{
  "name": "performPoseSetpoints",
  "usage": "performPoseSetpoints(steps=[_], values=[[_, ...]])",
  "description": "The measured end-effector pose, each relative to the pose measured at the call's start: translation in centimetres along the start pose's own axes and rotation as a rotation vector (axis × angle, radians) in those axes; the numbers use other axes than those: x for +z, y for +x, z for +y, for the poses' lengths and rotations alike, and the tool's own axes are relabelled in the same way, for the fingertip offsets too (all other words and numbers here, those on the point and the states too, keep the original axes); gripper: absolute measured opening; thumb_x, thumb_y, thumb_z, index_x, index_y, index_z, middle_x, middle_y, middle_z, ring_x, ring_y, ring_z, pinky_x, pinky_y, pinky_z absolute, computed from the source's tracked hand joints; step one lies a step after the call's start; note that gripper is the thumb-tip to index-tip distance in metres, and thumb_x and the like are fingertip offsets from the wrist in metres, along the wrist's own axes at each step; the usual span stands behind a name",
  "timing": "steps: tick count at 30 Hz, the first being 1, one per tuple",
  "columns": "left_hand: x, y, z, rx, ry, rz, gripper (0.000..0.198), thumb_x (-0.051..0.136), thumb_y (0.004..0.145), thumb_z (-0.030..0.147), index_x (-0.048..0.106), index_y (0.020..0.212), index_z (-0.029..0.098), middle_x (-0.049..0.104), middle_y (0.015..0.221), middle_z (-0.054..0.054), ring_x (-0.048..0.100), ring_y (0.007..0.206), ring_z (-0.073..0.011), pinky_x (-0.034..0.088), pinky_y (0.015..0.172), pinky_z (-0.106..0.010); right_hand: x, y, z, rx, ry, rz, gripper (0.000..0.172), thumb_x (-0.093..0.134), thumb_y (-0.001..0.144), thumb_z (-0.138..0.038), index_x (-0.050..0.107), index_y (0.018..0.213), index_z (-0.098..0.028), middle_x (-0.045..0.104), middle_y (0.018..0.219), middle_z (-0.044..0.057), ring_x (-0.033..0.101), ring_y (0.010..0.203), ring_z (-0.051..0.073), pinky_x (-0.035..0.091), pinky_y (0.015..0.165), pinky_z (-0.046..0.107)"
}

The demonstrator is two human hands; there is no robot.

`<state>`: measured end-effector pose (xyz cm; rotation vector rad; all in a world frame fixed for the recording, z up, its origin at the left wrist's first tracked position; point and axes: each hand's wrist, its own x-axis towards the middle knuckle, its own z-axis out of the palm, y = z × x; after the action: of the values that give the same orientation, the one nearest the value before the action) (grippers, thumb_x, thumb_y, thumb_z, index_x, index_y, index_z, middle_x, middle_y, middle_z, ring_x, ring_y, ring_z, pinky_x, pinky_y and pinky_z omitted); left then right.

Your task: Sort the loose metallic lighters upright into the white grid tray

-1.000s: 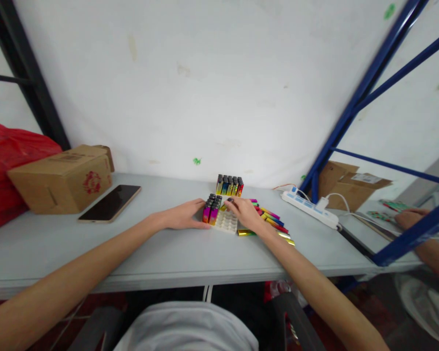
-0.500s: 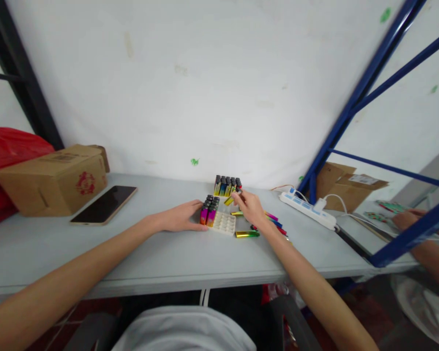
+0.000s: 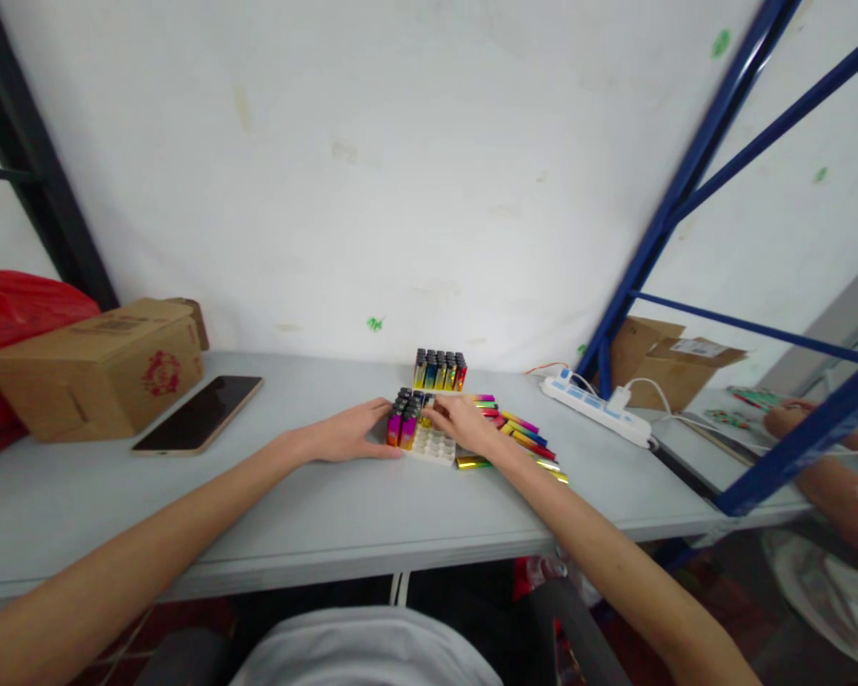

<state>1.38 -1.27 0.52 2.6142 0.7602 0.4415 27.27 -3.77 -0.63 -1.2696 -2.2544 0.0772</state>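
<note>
A white tray (image 3: 433, 446) with round pockets lies on the table. Its left part carries several upright lighters (image 3: 402, 429) with black tops and purple-orange bodies. My left hand (image 3: 350, 431) wraps the tray's left end, thumb along the front and fingers behind. Over the tray's right part, my right hand (image 3: 466, 422) is closed in a pinch on a yellowish lighter (image 3: 427, 410), upright beside the standing ones; the fingers partly cover it. To the right, several shiny coloured lighters (image 3: 533, 438) lie loose, some hidden under my right forearm.
Behind the tray stands a full block of lighters (image 3: 439, 370). A phone (image 3: 198, 414), a cardboard box (image 3: 96, 372) and a red bag (image 3: 21, 324) are on the left. At right are a power strip (image 3: 597, 410), a blue frame post (image 3: 658, 248) and another person's hand (image 3: 790, 416).
My right hand has moved left and toward me with the lighter, from near the back block to beside the lighters in the tray. My left hand stays at the tray; the view shifts slightly.
</note>
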Motion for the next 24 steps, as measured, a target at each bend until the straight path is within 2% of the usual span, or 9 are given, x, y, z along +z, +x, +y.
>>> performPoseSetpoints(steps=[3, 6, 8, 10, 12, 14, 18, 22, 24], values=[[-0.1, 0.0, 0.0, 0.006, 0.008, -0.005, 0.074, 0.066, 0.085, 0.069, 0.056, 0.138, 0.018, 0.062, 0.137, -0.013, 0.058, 0.125, -0.0332, 0.043, 0.114, -0.043, -0.3, -0.1, 0.0, -0.02, -0.007, -0.021, 0.03, 0.061, 0.1, -0.039, 0.064, 0.08, -0.017, 0.066, 0.07, 0.002, 0.058, 0.066, 0.015, 0.04, 0.066, 0.026], [0.0, 0.0, 0.0, 0.018, 0.001, -0.008, 0.073, 0.065, 0.085, 0.07, 0.056, 0.137, 0.019, 0.062, 0.136, -0.014, 0.058, 0.124, -0.0331, 0.043, 0.113, -0.044, -1.6, -0.6, 0.9, -0.052, 0.047, -0.064, 0.03, 0.059, 0.1, -0.044, 0.07, 0.097, -0.017, 0.068, 0.074, 0.001, 0.06, 0.068, 0.016, 0.043, 0.068, 0.026], [0.0, 0.0, -0.1, 0.014, -0.003, -0.005, 0.074, 0.064, 0.085, 0.07, 0.057, 0.136, 0.018, 0.062, 0.136, -0.014, 0.059, 0.123, -0.033, 0.043, 0.113, -0.044, -2.6, -1.1, 2.3, -0.041, 0.04, -0.011, 0.033, 0.049, 0.105, -0.041, 0.071, 0.108, -0.018, 0.072, 0.089, 0.004, 0.063, 0.08, 0.017, 0.046, 0.078, 0.028], [0.0, 0.0, -0.1, 0.004, 0.002, -0.005, 0.075, 0.064, 0.085, 0.071, 0.056, 0.135, 0.017, 0.062, 0.136, -0.015, 0.059, 0.122, -0.033, 0.043, 0.113, -0.043, -3.6, -1.6, 4.4, 0.005, -0.049, 0.07, 0.033, 0.043, 0.107, -0.033, 0.072, 0.11, -0.016, 0.073, 0.104, 0.01, 0.064, 0.096, 0.02, 0.047, 0.091, 0.032], [0.0, 0.1, -0.2, -0.001, 0.018, -0.014, 0.076, 0.063, 0.084, 0.073, 0.056, 0.135, 0.017, 0.061, 0.137, -0.015, 0.058, 0.124, -0.0332, 0.043, 0.113, -0.042, -4.3, -2.1, 6.6, 0.107, -0.146, 0.115, 0.028, 0.05, 0.103, -0.025, 0.071, 0.116, -0.012, 0.07, 0.116, 0.015, 0.064, 0.107, 0.023, 0.046, 0.1, 0.037], [0.0, 0.1, -0.3, 0.001, 0.033, -0.019, 0.077, 0.063, 0.084, 0.074, 0.055, 0.136, 0.017, 0.061, 0.137, -0.014, 0.058, 0.125, -0.0331, 0.043, 0.113, -0.041, -4.7, -2.4, 8.5, 0.173, -0.193, 0.064, 0.026, 0.057, 0.099, -0.021, 0.072, 0.118, -0.012, 0.069, 0.123, 0.017, 0.064, 0.111, 0.024, 0.046, 0.103, 0.039], [0.0, 0.2, -0.3, 0.006, 0.04, -0.029, 0.077, 0.062, 0.085, 0.074, 0.055, 0.137, 0.017, 0.061, 0.137, -0.014, 0.059, 0.124, -0.0322, 0.043, 0.114, -0.041, -4.9, -2.5, 10.1, 0.234, -0.209, -0.093, 0.019, 0.06, 0.097, -0.019, 0.076, 0.104, -0.013, 0.075, 0.108, 0.014, 0.068, 0.099, 0.023, 0.049, 0.095, 0.035], [0.0, 0.2, -0.3, 0.0, 0.038, -0.016, 0.078, 0.064, 0.084, 0.073, 0.056, 0.137, 0.017, 0.061, 0.137, -0.015, 0.059, 0.123, -0.0336, 0.044, 0.112, -0.043, -4.8, -2.5, 10.1, 0.284, -0.154, -0.047, 0.013, 0.067, 0.092, -0.019, 0.076, 0.099, -0.014, 0.076, 0.096, 0.01, 0.067, 0.086, 0.02, 0.05, 0.082, 0.03], [0.0, 0.2, -0.3, 0.005, 0.038, -0.008, 0.077, 0.064, 0.084, 0.073, 0.057, 0.136, 0.017, 0.062, 0.136, -0.015, 0.059, 0.122, -0.034, 0.045, 0.112, -0.044, -4.8, -2.6, 9.9, 0.273, -0.138, -0.013, 0.012, 0.067, 0.091, -0.019, 0.076, 0.099, -0.015, 0.075, 0.094, 0.009, 0.066, 0.084, 0.019, 0.049, 0.081, 0.03]])
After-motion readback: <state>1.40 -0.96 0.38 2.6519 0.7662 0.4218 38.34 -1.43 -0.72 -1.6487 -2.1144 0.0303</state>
